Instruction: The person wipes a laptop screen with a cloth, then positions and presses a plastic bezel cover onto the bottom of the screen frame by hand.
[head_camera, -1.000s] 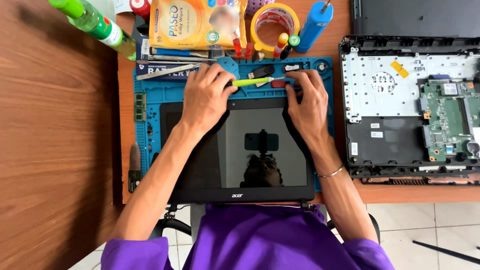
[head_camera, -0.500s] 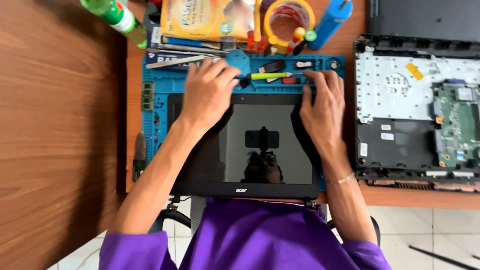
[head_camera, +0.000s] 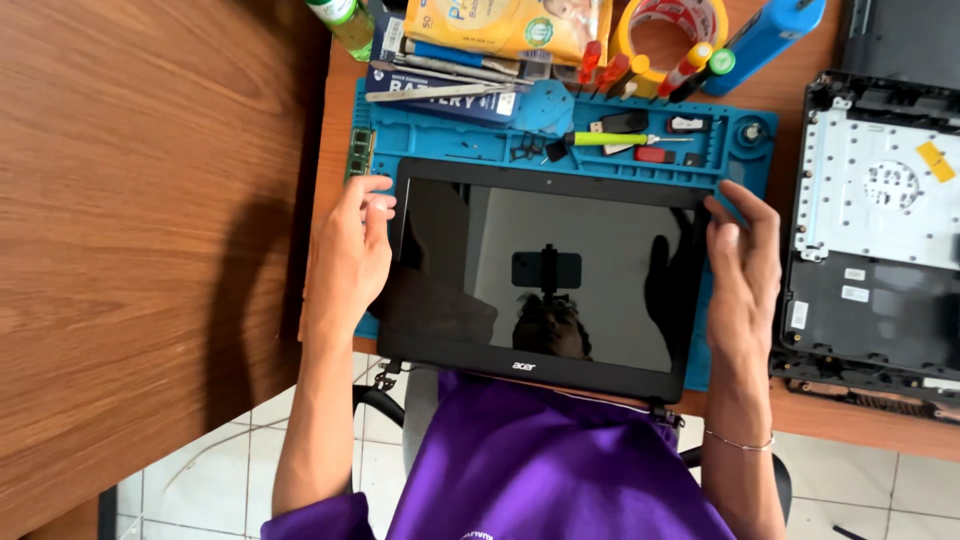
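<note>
Head view: left hand (head_camera: 350, 255) and right hand (head_camera: 745, 265) pinch the black rectangular laptop screen panel (head_camera: 545, 275) by its side edges; grip the bezel evenly, fingers off the glass.

Wood table (head_camera: 150, 200) left open; tools (head_camera: 620, 135) crowd mat's (head_camera: 450, 140) far edge.

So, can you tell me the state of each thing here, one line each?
Laptop screen panel: dark, lying flat on the blue mat.
Left hand: grip on the panel's left edge.
Right hand: grip on the panel's right edge.
Laptop base: opened, inner parts exposed.
Green-handled screwdriver: lying unused.
</note>
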